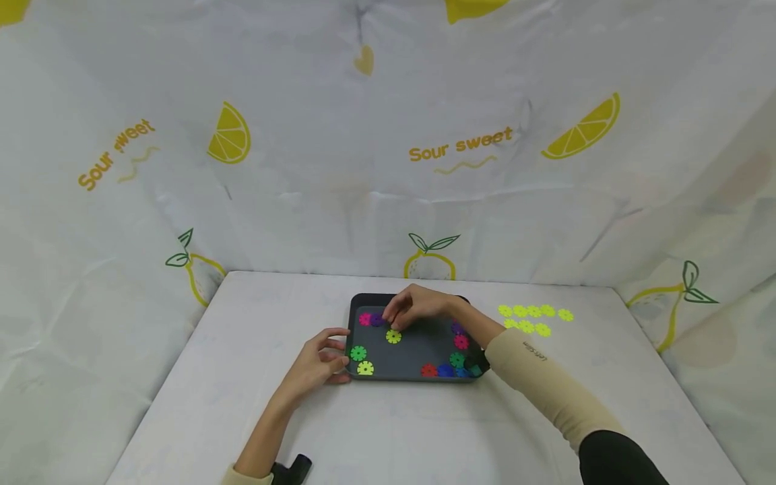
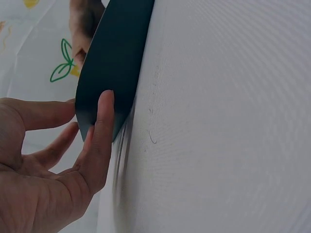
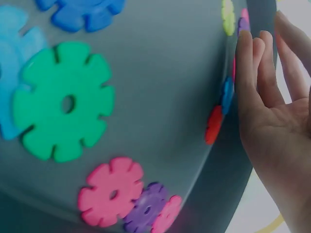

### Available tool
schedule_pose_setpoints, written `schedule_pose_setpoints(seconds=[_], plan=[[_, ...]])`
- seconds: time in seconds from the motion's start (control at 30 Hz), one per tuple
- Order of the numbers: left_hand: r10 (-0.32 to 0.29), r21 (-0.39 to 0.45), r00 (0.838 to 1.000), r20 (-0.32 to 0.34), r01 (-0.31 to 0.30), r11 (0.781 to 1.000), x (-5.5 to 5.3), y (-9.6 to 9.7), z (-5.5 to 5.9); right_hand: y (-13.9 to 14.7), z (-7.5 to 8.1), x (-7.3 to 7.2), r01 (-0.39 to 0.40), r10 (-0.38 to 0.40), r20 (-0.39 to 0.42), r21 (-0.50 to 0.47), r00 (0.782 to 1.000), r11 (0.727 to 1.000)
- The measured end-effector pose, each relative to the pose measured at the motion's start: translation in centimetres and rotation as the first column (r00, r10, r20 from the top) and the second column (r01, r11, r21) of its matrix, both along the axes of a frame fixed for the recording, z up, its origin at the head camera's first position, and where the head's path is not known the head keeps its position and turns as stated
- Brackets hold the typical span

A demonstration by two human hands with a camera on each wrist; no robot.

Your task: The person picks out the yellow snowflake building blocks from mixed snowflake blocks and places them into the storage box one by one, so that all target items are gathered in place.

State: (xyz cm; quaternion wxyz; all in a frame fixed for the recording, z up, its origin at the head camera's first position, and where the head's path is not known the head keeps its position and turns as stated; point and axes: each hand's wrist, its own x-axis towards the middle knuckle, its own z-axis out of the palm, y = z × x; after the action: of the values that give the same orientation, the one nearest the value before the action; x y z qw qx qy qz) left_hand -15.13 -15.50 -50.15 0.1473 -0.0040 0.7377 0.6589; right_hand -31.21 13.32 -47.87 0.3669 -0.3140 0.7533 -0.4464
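Observation:
A dark grey tray (image 1: 394, 357) holds several flower-shaped plastic discs. My left hand (image 1: 318, 360) is at its near left corner. In the left wrist view, the fingers touch the tray's rim and outer wall (image 2: 116, 53). My right hand (image 1: 418, 304) reaches over the tray from the right, its fingertips down beside a yellow flower disc (image 1: 393, 336). In the right wrist view, my right hand (image 3: 277, 109) has fairly straight fingers, and the yellow disc (image 3: 228, 17) lies just beyond their tips. Whether a fingertip touches that disc is hard to see.
Pink (image 1: 364, 318) and purple (image 1: 377, 320) discs lie at the tray's far left. Green (image 1: 358, 353) and yellow (image 1: 365, 368) ones lie near left. Red (image 1: 429, 370), blue (image 1: 445, 370) and other discs line the right side. Several yellow discs (image 1: 526, 327) form rows on the white table (image 1: 242, 323).

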Motion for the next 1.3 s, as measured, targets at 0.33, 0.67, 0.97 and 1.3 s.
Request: schedule_pose_setpoints(seconds=[0.33,0.67,0.97,1.3], plan=[[-0.002,0.002,1.0,-0.001,0.002,1.0,0.0,0.0,-0.2,0.2,-0.9,0.0,-0.125,0.141,-0.182,0.095,0.973,0.988],[-0.005,0.002,1.0,0.002,0.005,1.0,0.1,-0.1,-0.2,-0.5,-1.2,0.3,-0.14,0.17,-0.227,0.142,0.959,0.98],[-0.005,0.002,1.0,-0.005,0.005,1.0,0.0,0.0,-0.2,-0.8,-1.1,0.3,-0.151,0.181,-0.289,0.123,0.94,0.981],[-0.002,-0.003,1.0,-0.006,0.002,1.0,-0.1,-0.1,-0.1,-0.9,-0.9,0.2,-0.152,0.186,-0.336,0.126,0.923,0.98]])
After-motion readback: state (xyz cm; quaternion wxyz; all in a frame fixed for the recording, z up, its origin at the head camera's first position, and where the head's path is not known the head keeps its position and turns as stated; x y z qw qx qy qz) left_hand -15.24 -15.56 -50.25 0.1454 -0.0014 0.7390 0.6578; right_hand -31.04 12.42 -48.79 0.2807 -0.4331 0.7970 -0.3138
